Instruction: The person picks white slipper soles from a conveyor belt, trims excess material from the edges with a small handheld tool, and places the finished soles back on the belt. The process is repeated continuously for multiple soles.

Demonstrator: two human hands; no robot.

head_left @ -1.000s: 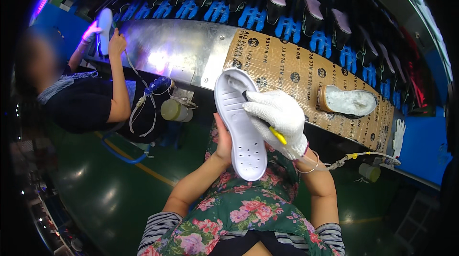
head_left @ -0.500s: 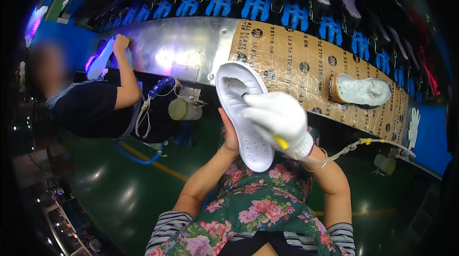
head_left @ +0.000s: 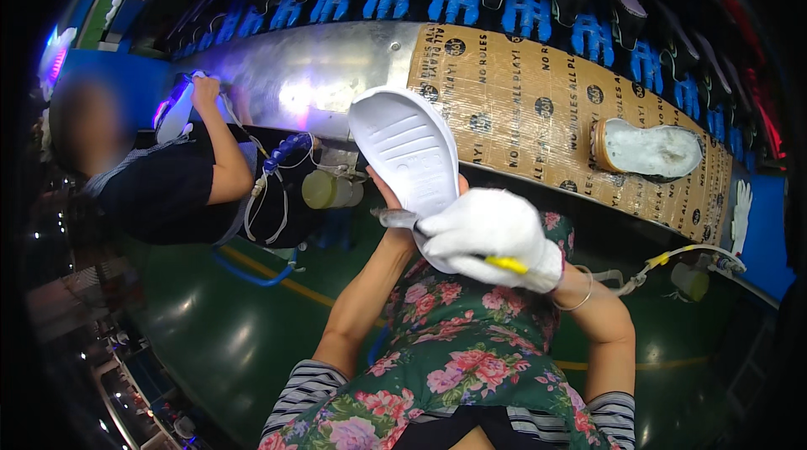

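Observation:
A white shoe sole (head_left: pixel 409 151) is held up in front of me, its ridged inner face toward me. My bare left hand (head_left: pixel 383 190) grips it from beneath, with fingers partly hidden behind it. In a white knit glove, my right hand (head_left: pixel 492 235) is closed around a brush (head_left: pixel 397 218) whose greyish bristles lie across the lower left part of the sole. I cannot tell whether the bristles touch it. Yellow tape (head_left: pixel 507 264) shows below the gloved fingers, and a pale hose (head_left: pixel 643 272) trails from near that wrist to the right.
A brown-rimmed sole (head_left: pixel 651 150) lies on the cardboard-covered bench (head_left: pixel 521 105). Beyond stand blue racks (head_left: pixel 454 1) with shoe uppers on lasts. At left, a co-worker (head_left: pixel 181 185) holds a sole under violet light. A spare glove (head_left: pixel 742 214) hangs at the right end.
The sole has tilted and shifted slightly left and up. My gloved hand and the brush have moved from its upper middle down to its lower left part. The view has shifted a little.

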